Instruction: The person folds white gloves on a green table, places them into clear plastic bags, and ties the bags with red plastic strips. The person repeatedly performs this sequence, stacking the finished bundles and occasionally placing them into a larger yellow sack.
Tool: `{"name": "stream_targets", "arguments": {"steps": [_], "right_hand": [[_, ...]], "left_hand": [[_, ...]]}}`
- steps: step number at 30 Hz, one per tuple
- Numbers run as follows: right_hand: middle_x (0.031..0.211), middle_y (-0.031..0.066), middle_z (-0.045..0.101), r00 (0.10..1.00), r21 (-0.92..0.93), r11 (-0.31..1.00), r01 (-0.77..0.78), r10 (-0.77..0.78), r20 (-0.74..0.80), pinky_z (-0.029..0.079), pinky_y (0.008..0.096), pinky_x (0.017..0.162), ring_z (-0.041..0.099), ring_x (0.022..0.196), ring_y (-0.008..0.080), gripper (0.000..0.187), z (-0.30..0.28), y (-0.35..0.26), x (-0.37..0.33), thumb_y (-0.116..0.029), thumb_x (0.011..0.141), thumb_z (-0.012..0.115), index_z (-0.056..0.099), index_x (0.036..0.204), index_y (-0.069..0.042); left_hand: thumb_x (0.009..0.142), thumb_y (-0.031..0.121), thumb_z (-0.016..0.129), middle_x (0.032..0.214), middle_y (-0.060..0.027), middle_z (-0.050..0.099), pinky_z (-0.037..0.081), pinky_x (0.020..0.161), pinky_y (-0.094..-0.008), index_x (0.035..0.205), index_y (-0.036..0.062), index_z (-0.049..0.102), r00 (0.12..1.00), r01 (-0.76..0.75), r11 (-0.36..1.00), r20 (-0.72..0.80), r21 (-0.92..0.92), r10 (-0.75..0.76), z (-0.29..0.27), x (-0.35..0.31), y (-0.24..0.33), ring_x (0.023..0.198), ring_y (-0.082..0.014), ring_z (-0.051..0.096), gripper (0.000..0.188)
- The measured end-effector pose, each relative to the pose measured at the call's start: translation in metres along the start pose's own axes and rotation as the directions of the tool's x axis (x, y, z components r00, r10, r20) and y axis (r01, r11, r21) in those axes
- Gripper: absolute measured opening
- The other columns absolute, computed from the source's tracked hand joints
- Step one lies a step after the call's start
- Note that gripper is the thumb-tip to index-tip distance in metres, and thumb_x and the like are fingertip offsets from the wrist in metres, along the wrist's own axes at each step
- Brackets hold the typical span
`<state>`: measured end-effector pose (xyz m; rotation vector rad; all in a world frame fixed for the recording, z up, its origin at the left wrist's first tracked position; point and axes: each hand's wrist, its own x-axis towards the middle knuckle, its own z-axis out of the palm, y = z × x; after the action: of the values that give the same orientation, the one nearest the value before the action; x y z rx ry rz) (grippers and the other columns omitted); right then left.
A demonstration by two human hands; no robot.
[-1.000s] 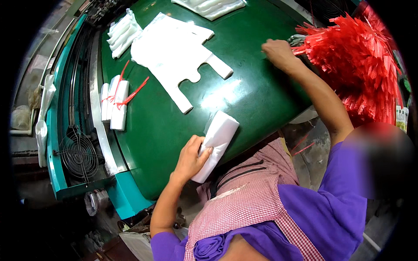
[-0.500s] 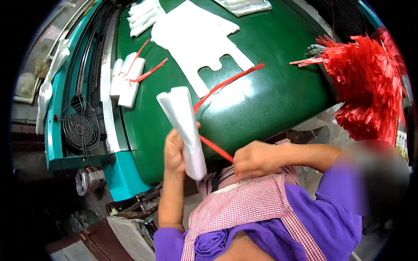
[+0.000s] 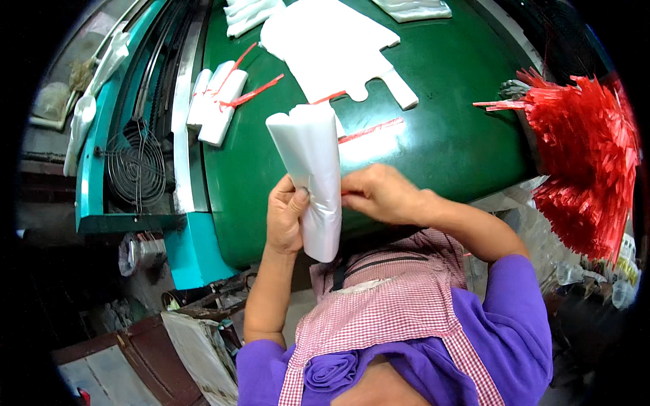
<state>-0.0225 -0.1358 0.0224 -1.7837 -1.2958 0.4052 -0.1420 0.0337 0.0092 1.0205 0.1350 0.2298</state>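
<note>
A folded bundle of white plastic bags (image 3: pixel 310 159) stands slanted in front of me, above the near edge of the green table. My left hand (image 3: pixel 284 218) is closed round its left side, thumb lying on the front. At the bundle's right edge my right hand (image 3: pixel 382 193) is closed in a pinch, with a bit of red showing at its fingertips. A red plastic strip (image 3: pixel 371 130) sticks out to the right from behind the bundle, and another red end shows higher up. How the strip runs behind the bundle is hidden.
Flat white bags (image 3: pixel 332 44) lie on the green table (image 3: pixel 453 115). Rolled white bundles (image 3: pixel 222 108) tied with red strips lie at its left. More folded bags (image 3: pixel 252 15) are at the far edge. A thick bunch of red strips (image 3: pixel 582 155) hangs at the right.
My right hand has moved up and left to the bundle's edge, drawing the red strip in. My left hand has turned the bundle more upright. The view has shifted slightly.
</note>
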Motion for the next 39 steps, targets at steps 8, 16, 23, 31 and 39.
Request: {"name": "stream_targets", "arguments": {"steps": [8, 16, 23, 31, 39], "right_hand": [[0.069, 0.0075, 0.066, 0.896, 0.461, 0.770, -0.441, 0.345, 0.281, 0.048, 0.0239, 0.048, 0.058, 0.051, 0.0111, 0.030, -0.046, 0.013, -0.018, -0.025, 0.097, 0.049, 0.064, 0.105, 0.001], [0.116, 0.0226, 0.056, 0.382, -0.508, 0.391, -0.768, -0.358, -0.852, 0.041, 0.0452, 0.096, 0.055, 0.104, 0.0386, 0.036, -0.228, 0.173, -0.045, -0.020, 0.093, 0.045, 0.054, 0.118, 0.004], [0.090, 0.0224, 0.064, 0.979, 0.245, 0.951, -0.191, 0.166, 0.120, 0.049, 0.0439, 0.074, 0.062, 0.080, 0.0380, 0.023, 0.001, 0.017, -0.013, -0.019, 0.090, 0.055, 0.061, 0.099, 0.001], [0.083, 0.0127, 0.064, 0.997, 0.186, 0.980, 0.066, -0.071, 0.021, 0.048, 0.0380, 0.070, 0.061, 0.073, 0.0293, 0.021, -0.003, 0.013, -0.036, -0.018, 0.090, 0.055, 0.062, 0.087, 0.002], [0.079, 0.0090, 0.064, 0.865, 0.826, 0.323, -0.462, 0.369, 0.340, 0.053, 0.0302, 0.070, 0.061, 0.071, 0.0151, 0.026, 0.003, 0.041, -0.008, -0.018, 0.093, 0.050, 0.064, 0.097, 0.003]], "left_hand": [[0.090, 0.019, 0.062, 0.102, -0.0108, 0.065, 0.055, 0.076, -0.0334, 0.115, -0.0015, 0.053, 0.976, -0.116, 0.988, -0.196, -0.100, 0.095, -0.025, 0.000, 0.001, 0.086, -0.0191, 0.065, 0.033], [0.094, 0.023, 0.056, 0.099, -0.0087, 0.064, 0.054, 0.071, -0.0319, 0.118, 0.0011, 0.051, 0.970, -0.130, 0.990, -0.212, -0.051, 0.116, -0.030, 0.004, -0.002, 0.083, -0.0170, 0.063, 0.033], [0.088, 0.009, 0.065, 0.100, -0.0058, 0.066, 0.049, 0.080, -0.0252, 0.111, -0.0030, 0.059, 0.995, 0.000, 0.990, -0.097, 0.142, 0.014, -0.002, 0.014, -0.018, 0.087, -0.0101, 0.061, 0.027], [0.082, 0.005, 0.063, 0.092, -0.0085, 0.069, 0.049, 0.074, -0.0276, 0.110, -0.0020, 0.064, 0.983, 0.052, 0.581, 0.059, 0.812, -0.172, -0.016, 0.029, 0.009, 0.081, -0.0115, 0.061, 0.029], [0.075, 0.006, 0.066, 0.084, -0.0159, 0.064, 0.047, 0.077, -0.0389, 0.098, 0.0018, 0.066, 0.921, -0.380, 0.193, 0.350, 0.905, 0.172, 0.013, 0.026, -0.032, 0.088, -0.0325, 0.059, 0.024]]}}
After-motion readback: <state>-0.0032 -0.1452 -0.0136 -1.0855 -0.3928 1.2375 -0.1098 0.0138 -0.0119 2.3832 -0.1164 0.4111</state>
